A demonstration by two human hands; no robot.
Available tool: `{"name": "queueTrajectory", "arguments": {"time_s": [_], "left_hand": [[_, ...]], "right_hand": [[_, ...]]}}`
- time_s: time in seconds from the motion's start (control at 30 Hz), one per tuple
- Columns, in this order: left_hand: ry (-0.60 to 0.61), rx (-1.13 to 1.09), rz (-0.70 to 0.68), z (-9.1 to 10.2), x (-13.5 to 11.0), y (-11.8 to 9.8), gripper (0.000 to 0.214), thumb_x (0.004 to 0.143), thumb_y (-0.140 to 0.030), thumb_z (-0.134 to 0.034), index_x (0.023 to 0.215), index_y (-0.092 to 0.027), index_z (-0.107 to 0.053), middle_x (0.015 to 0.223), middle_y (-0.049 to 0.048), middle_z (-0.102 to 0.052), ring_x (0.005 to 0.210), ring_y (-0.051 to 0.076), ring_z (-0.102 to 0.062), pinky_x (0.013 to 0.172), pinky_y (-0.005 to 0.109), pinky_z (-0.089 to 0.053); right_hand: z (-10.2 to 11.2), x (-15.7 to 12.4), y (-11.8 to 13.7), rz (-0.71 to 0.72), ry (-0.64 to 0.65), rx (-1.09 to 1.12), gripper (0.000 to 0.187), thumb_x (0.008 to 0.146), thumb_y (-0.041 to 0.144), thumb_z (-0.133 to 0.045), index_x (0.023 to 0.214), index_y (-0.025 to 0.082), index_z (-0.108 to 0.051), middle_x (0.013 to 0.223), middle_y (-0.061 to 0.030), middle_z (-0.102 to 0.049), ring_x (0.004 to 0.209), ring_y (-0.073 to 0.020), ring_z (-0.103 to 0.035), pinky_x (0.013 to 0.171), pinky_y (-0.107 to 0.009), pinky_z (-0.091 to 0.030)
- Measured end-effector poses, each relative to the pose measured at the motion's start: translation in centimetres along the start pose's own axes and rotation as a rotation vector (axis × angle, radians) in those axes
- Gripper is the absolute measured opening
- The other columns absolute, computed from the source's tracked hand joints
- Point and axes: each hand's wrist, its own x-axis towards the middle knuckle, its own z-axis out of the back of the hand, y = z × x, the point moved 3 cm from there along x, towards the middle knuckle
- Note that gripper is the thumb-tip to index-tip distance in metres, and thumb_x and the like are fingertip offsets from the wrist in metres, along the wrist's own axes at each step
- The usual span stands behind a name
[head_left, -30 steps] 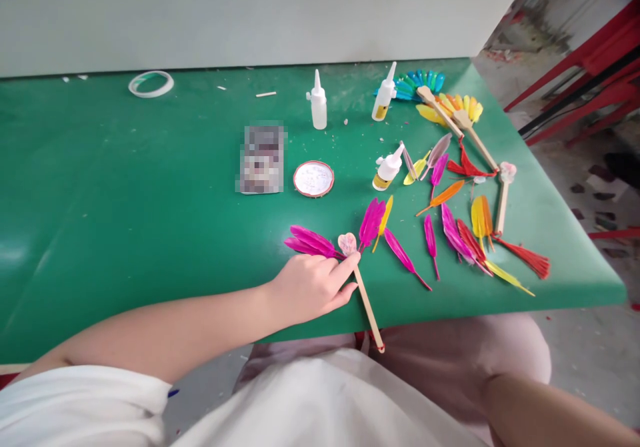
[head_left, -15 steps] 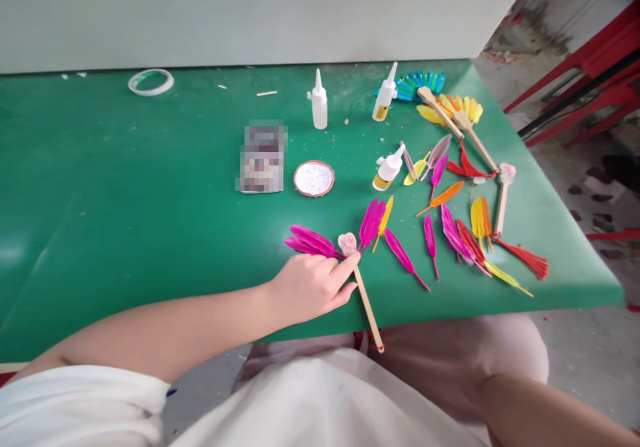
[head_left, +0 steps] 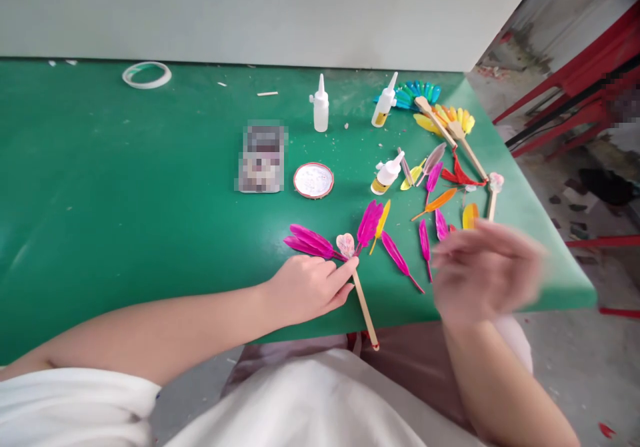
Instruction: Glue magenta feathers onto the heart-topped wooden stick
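Note:
My left hand (head_left: 310, 292) lies on the table, its fingers closed, with index finger and thumb at the top of a flat wooden fan handle (head_left: 367, 310). The handle has a small heart-shaped, glue-coated head (head_left: 345, 245). Magenta feathers (head_left: 313, 241) fan out to the left of the head, and more magenta feathers (head_left: 369, 223) stand at its right beside a yellow feather (head_left: 383, 219). My right hand (head_left: 487, 270) is smeared by motion above the loose feathers at the right, so its fingers cannot be made out. A loose magenta feather (head_left: 400, 260) lies between the hands.
Several glue bottles (head_left: 385, 175) stand beyond the hands. Near them are a round red-rimmed lid (head_left: 313, 180) and a blurred-out rectangular object (head_left: 261, 160). A tape roll (head_left: 147, 75) lies far left. Finished feather fans (head_left: 423, 93) are at the back right. Red stools (head_left: 575, 93) stand off the table.
My right hand has come up from the lower right to over the loose feathers. The left hand keeps its place on the fan handle. The view has tilted slightly.

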Motion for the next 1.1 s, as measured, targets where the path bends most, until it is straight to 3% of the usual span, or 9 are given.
{"name": "queueTrajectory", "arguments": {"time_s": [0.07, 0.23, 0.4, 0.7, 0.87, 1.1], "left_hand": [[-0.028, 0.003, -0.010, 0.0, 0.0, 0.0, 0.031, 0.084, -0.028, -0.047, 0.108, -0.011, -0.058, 0.055, -0.0027, -0.056, 0.047, 0.013, -0.055, 0.042, 0.026, -0.038], [-0.084, 0.009, -0.039, 0.2, 0.0, 0.0, 0.025, 0.083, -0.026, -0.048, 0.101, -0.012, -0.061, 0.053, -0.0028, -0.054, 0.047, 0.012, -0.054, 0.043, 0.026, -0.039], [-0.112, 0.009, -0.046, 0.4, 0.0, -0.1, 0.021, 0.082, -0.025, -0.049, 0.093, -0.013, -0.063, 0.051, -0.0034, -0.053, 0.045, 0.011, -0.052, 0.043, 0.025, -0.038], [-0.037, 0.022, 0.018, -0.3, 0.0, 0.2, 0.037, 0.083, -0.031, -0.048, 0.113, -0.010, -0.056, 0.054, -0.0011, -0.057, 0.045, 0.012, -0.054, 0.043, 0.023, -0.039], [-0.009, 0.020, 0.017, -0.4, -0.1, 0.2, 0.035, 0.083, -0.031, -0.048, 0.109, -0.011, -0.059, 0.054, -0.0009, -0.058, 0.045, 0.014, -0.055, 0.042, 0.025, -0.040], [-0.007, 0.015, 0.021, -0.4, 0.0, 0.2, 0.035, 0.083, -0.032, -0.048, 0.109, -0.011, -0.058, 0.056, -0.0008, -0.059, 0.047, 0.014, -0.056, 0.043, 0.026, -0.040]], "right_hand": [[-1.1, 0.2, 0.3, 0.064, -0.002, 0.003, 0.029, 0.089, 0.019, -0.037, 0.113, 0.024, -0.053, 0.075, -0.0018, -0.060, 0.056, -0.0107, -0.053, 0.055, -0.025, -0.045], [-3.7, 0.5, 0.9, 0.296, 0.279, -0.114, 0.029, 0.080, 0.010, -0.041, 0.093, 0.018, -0.066, 0.059, -0.0001, -0.057, 0.050, -0.0084, -0.049, 0.049, -0.021, -0.040], [-3.8, 0.3, 0.6, 0.355, 0.258, -0.179, 0.028, 0.077, 0.009, -0.042, 0.084, 0.017, -0.068, 0.055, 0.0011, -0.057, 0.047, -0.0078, -0.048, 0.047, -0.019, -0.037], [-3.8, -0.1, 0.1, 0.259, 0.212, -0.161, 0.027, 0.077, 0.008, -0.042, 0.083, 0.016, -0.068, 0.056, 0.0013, -0.056, 0.048, -0.0069, -0.048, 0.048, -0.018, -0.038], [-3.7, -0.1, -0.3, 0.170, 0.141, -0.154, 0.027, 0.075, 0.008, -0.043, 0.079, 0.016, -0.068, 0.057, 0.0013, -0.058, 0.047, -0.0067, -0.049, 0.047, -0.019, -0.038], [-4.1, -0.2, -0.3, 0.154, 0.179, -0.154, 0.027, 0.075, 0.008, -0.043, 0.079, 0.017, -0.068, 0.063, 0.0008, -0.063, 0.053, -0.0082, -0.056, 0.052, -0.019, -0.042]]}}
